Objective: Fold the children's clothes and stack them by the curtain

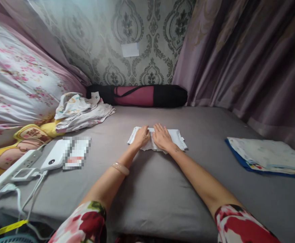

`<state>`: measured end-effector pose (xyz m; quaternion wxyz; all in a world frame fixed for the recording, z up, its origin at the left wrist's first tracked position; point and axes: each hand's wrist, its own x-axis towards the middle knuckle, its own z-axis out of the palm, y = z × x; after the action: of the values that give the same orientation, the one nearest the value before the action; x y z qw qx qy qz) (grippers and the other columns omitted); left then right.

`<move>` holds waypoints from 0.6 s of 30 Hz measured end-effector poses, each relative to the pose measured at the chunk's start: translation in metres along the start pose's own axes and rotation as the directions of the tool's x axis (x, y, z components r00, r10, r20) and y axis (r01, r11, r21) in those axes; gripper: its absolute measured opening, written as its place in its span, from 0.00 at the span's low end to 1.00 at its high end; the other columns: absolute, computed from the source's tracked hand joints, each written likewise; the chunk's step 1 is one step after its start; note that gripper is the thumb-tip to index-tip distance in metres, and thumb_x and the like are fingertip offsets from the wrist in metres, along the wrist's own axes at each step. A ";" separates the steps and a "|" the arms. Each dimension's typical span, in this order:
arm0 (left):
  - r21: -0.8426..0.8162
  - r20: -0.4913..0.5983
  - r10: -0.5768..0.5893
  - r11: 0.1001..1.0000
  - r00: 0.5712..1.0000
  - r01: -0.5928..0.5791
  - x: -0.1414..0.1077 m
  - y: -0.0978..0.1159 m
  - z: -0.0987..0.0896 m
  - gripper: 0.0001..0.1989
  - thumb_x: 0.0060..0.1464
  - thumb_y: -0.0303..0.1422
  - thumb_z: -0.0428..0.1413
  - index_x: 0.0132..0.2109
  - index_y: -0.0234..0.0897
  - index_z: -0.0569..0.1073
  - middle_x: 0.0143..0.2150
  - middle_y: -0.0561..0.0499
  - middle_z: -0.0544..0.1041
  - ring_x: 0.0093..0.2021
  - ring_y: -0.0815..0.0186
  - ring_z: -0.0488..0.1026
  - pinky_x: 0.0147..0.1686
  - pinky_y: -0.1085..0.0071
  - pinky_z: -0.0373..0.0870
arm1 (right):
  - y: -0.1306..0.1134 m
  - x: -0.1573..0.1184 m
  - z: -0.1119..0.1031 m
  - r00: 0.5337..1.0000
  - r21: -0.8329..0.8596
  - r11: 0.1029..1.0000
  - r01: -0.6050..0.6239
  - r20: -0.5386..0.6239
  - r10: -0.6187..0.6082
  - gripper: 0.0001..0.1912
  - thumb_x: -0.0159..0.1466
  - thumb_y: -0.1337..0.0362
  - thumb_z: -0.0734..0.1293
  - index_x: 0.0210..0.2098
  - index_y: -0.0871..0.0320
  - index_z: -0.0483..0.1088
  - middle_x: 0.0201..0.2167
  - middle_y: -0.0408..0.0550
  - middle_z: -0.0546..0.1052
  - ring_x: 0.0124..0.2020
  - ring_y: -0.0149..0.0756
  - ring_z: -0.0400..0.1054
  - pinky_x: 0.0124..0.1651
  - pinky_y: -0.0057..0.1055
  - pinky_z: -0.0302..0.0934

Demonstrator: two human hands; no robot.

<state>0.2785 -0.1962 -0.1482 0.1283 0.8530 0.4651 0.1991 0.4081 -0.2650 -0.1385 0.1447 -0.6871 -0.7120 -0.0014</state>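
A small folded white cloth garment [176, 135] lies on the grey sheet in front of me. What looks like a small tag sticks out at its right edge. My right hand [162, 137] rests palm down on the middle of it, fingers stretched forward. Just beside it, my left hand [141, 137] lies on the left part of the garment, its fingers close together and slightly bent. The fingertips of the left hand are partly hidden. A pale bangle [121, 168] circles my left wrist.
Folded cloths [269, 155] lie at the right, a rumpled pile of clothes [86, 113] at the back left. Nearer left are a white power bank [56, 155], a power strip [18, 170] with cables, and a yellow plush [7, 155]. A black and maroon bag [134, 96] lies along the wall.
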 end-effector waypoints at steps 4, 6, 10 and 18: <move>0.030 -0.088 -0.077 0.996 0.993 0.080 0.001 -0.017 0.000 0.20 0.59 0.24 0.44 0.57 0.31 0.67 0.56 0.38 0.73 0.57 0.59 0.69 0.57 0.64 0.62 | -0.011 0.002 0.016 0.998 0.016 1.000 0.016 0.066 -0.017 0.29 0.69 0.61 0.50 0.65 0.68 0.56 0.67 0.56 0.57 0.69 0.44 0.45 0.68 0.43 0.35; 0.049 -0.093 -0.060 0.997 0.994 0.065 -0.003 -0.023 0.002 0.19 0.59 0.24 0.44 0.56 0.31 0.67 0.54 0.38 0.73 0.56 0.59 0.69 0.56 0.63 0.63 | -0.013 0.001 0.021 0.998 0.018 1.000 0.010 0.069 -0.011 0.29 0.69 0.60 0.50 0.65 0.68 0.57 0.67 0.56 0.57 0.69 0.43 0.44 0.68 0.42 0.35; 0.094 -0.070 -0.017 0.995 0.997 0.024 -0.010 -0.024 0.004 0.17 0.58 0.25 0.47 0.54 0.33 0.67 0.53 0.39 0.74 0.55 0.59 0.69 0.55 0.63 0.63 | -0.010 0.000 0.022 0.998 0.039 0.999 0.008 0.058 -0.010 0.28 0.70 0.60 0.51 0.65 0.68 0.57 0.67 0.57 0.58 0.69 0.43 0.44 0.69 0.43 0.34; 0.165 -0.067 -0.184 0.967 0.981 0.193 -0.023 -0.048 -0.017 0.21 0.60 0.36 0.48 0.57 0.31 0.66 0.53 0.36 0.72 0.54 0.55 0.70 0.53 0.63 0.65 | 0.041 -0.008 -0.012 0.996 0.303 0.953 -0.028 -0.077 0.053 0.25 0.66 0.66 0.57 0.62 0.63 0.61 0.62 0.56 0.66 0.63 0.37 0.58 0.64 0.34 0.51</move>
<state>0.2241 -0.1890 -0.1577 0.0613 0.8072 0.5627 0.1673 0.4507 -0.2725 -0.1367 0.2776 -0.6708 -0.6829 0.0814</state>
